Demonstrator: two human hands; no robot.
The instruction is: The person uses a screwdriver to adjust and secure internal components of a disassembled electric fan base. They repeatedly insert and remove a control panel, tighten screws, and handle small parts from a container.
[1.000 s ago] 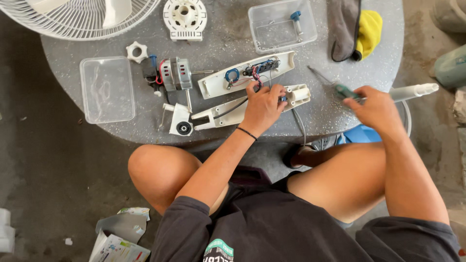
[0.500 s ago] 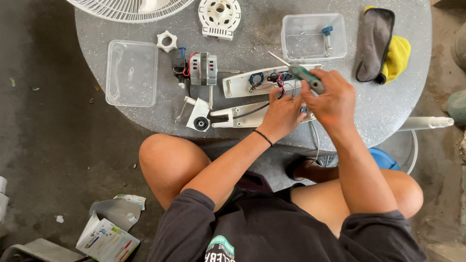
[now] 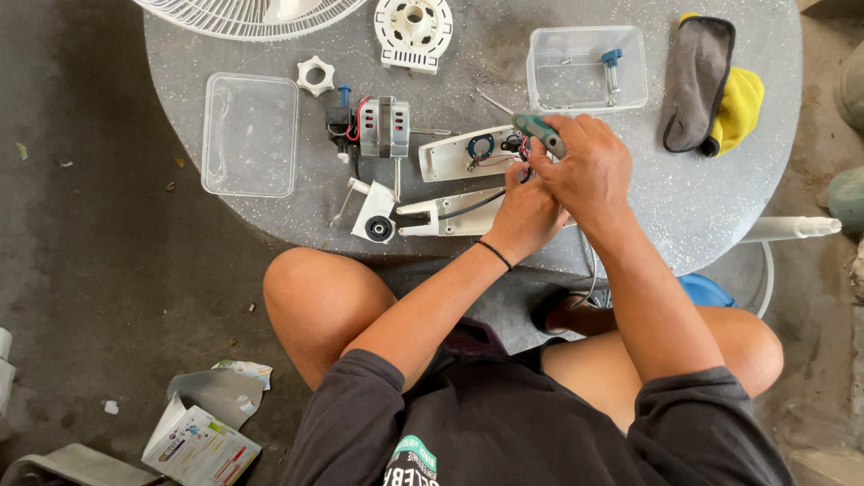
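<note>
Far left, bare concrete floor (image 3: 99,270) is seen beside the round grey table (image 3: 720,189), with papers (image 3: 202,432) lying on it near the lower left corner. The table's curved edge runs from the upper left down to just above the knees, and the floor beside it lies open.

On the table's left part one clear lid (image 3: 249,133) is laid flat, close to the edge. Above it a white fan grille (image 3: 252,13) is cut by the top of the frame. One white nut (image 3: 317,75) lies right of the lid. Next to it one motor (image 3: 378,121) with red and black wires is set, and below that a white bracket (image 3: 373,216) reaches almost to the table edge. One round white hub (image 3: 413,27) sits at the top.

Two white housing halves are counted in the middle: the upper half (image 3: 454,153), with wires and a blue ring inside, and the lower half (image 3: 450,219), near the table edge.

The left hand (image 3: 526,216) is closed on the right end of the housing halves; what exactly is pinched cannot be told. The right hand (image 3: 589,166) is clenched around one green-handled screwdriver (image 3: 538,130), its shaft pointing up-left over the upper half. The hands are touching.

One clear box (image 3: 587,67) with a blue-capped part inside stands above the hands. Further right one grey and yellow cloth (image 3: 711,85) is laid, with bare table below it to the edge. One white tube (image 3: 792,228) juts out past the table's right edge.
</note>
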